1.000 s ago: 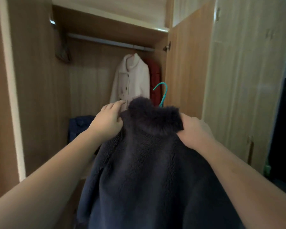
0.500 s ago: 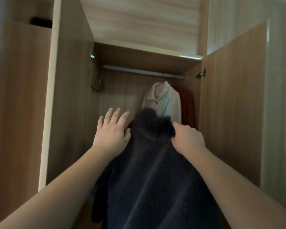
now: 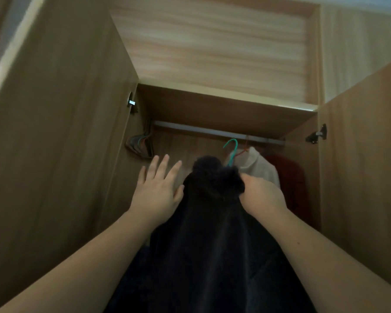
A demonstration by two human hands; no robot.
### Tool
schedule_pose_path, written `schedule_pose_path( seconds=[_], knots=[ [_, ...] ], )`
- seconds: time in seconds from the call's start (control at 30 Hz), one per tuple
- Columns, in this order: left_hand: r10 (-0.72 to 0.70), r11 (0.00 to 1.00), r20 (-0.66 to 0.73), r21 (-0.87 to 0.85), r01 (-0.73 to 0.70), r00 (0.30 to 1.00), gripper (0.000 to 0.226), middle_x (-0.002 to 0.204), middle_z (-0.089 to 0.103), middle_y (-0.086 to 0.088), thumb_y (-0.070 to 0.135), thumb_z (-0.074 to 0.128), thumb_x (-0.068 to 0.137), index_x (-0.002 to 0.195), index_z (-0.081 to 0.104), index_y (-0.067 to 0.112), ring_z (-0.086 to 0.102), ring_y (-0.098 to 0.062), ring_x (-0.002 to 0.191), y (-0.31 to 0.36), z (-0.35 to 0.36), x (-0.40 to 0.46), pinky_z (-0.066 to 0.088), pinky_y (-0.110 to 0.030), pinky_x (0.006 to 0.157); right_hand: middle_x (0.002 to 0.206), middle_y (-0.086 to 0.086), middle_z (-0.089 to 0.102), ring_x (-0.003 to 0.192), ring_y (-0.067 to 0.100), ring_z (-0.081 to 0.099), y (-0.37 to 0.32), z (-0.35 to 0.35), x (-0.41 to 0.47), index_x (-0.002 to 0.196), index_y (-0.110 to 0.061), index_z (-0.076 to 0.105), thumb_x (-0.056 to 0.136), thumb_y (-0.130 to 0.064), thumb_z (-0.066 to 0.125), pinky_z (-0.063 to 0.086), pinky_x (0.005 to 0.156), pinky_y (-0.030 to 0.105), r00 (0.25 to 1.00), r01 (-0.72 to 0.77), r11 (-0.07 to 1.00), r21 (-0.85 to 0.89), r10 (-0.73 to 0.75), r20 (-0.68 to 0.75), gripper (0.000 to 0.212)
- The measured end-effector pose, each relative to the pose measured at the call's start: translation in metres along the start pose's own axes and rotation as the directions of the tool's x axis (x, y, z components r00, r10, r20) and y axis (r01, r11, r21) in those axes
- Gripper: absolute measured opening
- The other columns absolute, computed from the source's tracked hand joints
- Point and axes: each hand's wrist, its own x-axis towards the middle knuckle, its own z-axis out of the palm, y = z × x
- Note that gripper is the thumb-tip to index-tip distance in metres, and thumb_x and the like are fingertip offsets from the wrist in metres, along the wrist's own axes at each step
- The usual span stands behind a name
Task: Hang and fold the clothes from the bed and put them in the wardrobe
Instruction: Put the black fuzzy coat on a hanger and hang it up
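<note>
The coat (image 3: 212, 233) is gripped at its collar by the right hand (image 3: 261, 197), hanger (image 3: 231, 150) raised toward the rail (image 3: 201, 129), while the left hand (image 3: 158, 190), fingers spread, is laid against it for steadying.

Your fleece jacket (image 3: 212, 233) hangs before the wardrobe rail (image 3: 212, 132); spare hangers (image 3: 140, 146) at ten o'clock, two hung garments (image 3: 264, 168) at one

A dark navy fleece jacket (image 3: 212, 245) hangs on a teal hanger (image 3: 231, 150), its hook raised just below the rail (image 3: 212, 132) inside the open wooden wardrobe (image 3: 212, 105).
</note>
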Motion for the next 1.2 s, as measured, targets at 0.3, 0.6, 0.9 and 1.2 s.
schedule_pose_path(
  seconds=[0.3, 0.6, 0.9, 1.2],
  knots=[
    [0.071, 0.992, -0.151, 0.115, -0.054, 0.986, 0.064, 0.168, -0.002, 0.002, 0.053, 0.027, 0.101, 0.156, -0.005, 0.041, -0.008, -0.023, 0.153, -0.002, 0.092, 0.12, 0.004, -0.051, 0.123, 0.092, -0.008, 0.062, 0.087, 0.018, 0.063, 0.045, 0.07, 0.135, 0.122, -0.035, 0.056, 0.094, -0.025, 0.057, 0.055, 0.076, 0.037, 0.997, -0.065, 0.998, -0.024, 0.066, 0.03, 0.029],
    [0.094, 0.996, -0.203, 0.029, -0.09, 0.975, 0.065, 0.167, -0.007, 0.006, 0.055, 0.028, 0.101, 0.154, -0.007, 0.044, -0.011, -0.019, 0.153, -0.035, 0.193, 0.238, 0.002, -0.049, 0.124, 0.126, 0.002, 0.06, 0.115, 0.023, 0.059, 0.052, 0.135, 0.26, 0.136, -0.027, 0.052, 0.1, -0.023, 0.051, 0.05, 0.097, 0.038, 0.989, -0.126, 0.988, -0.089, 0.132, 0.061, 0.037],
    [0.166, 0.985, -0.287, 0.012, -0.17, 0.943, 0.066, 0.167, -0.004, 0.006, 0.055, 0.027, 0.1, 0.155, -0.007, 0.043, -0.01, -0.019, 0.153, -0.047, 0.263, 0.328, 0.004, -0.046, 0.123, 0.118, 0.004, 0.066, 0.106, 0.028, 0.065, 0.057, 0.176, 0.357, 0.13, -0.028, 0.052, 0.097, -0.017, 0.048, 0.052, 0.083, 0.041, 0.996, -0.072, 0.983, -0.17, 0.062, -0.065, 0.035],
    [0.177, 0.983, -0.298, 0.013, -0.182, 0.938, 0.066, 0.167, -0.004, 0.009, 0.055, 0.028, 0.1, 0.154, -0.008, 0.045, -0.011, -0.017, 0.153, -0.05, 0.286, 0.348, 0.004, -0.045, 0.124, 0.114, 0.004, 0.066, 0.104, 0.028, 0.065, 0.058, 0.204, 0.4, 0.121, -0.026, 0.06, 0.099, -0.017, 0.047, 0.049, 0.078, 0.04, 0.996, 0.019, 0.992, -0.123, -0.029, -0.079, 0.028]
  ],
)
